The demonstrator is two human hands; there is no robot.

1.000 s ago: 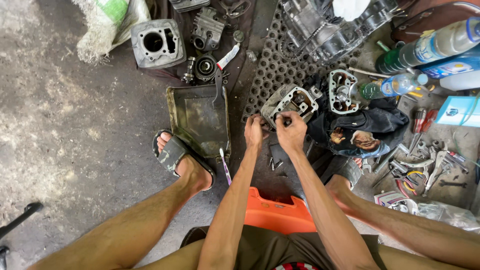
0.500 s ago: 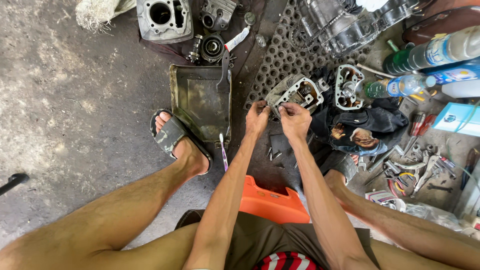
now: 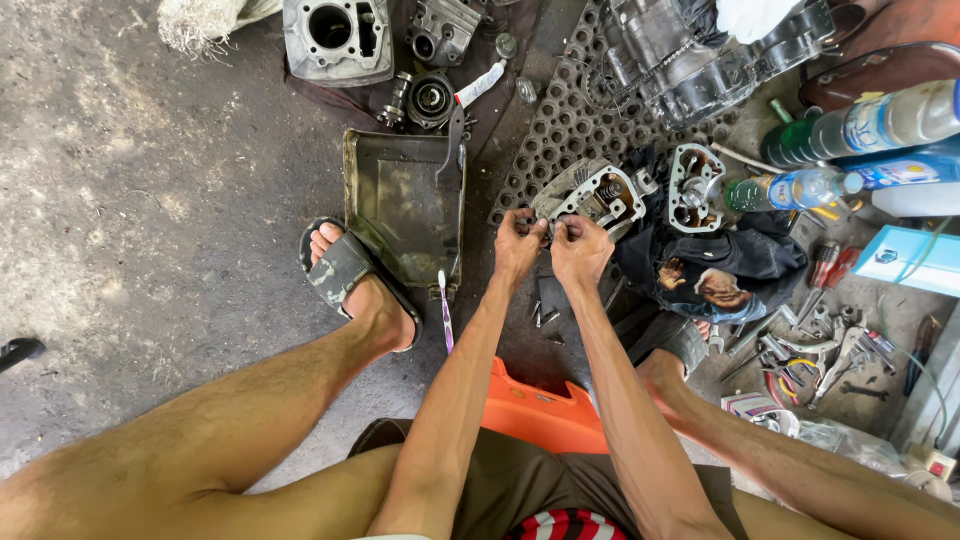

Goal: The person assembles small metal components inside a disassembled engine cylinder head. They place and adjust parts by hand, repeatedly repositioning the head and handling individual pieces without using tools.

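cylinder head [image 3: 592, 193] on the perforated mat [image 3: 560, 110]; left hand [image 3: 518, 244] and right hand [image 3: 580, 250] both pinch its near edge.

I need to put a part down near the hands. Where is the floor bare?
Bare concrete lies left of the metal tray and sandalled foot. Around both hands, the cylinder head, rag and tools crowd the rubber mat.

A grey metal cylinder head [image 3: 592, 194], its springs and open ports facing up, lies tilted on the perforated black mat [image 3: 560, 120], just beyond both hands.
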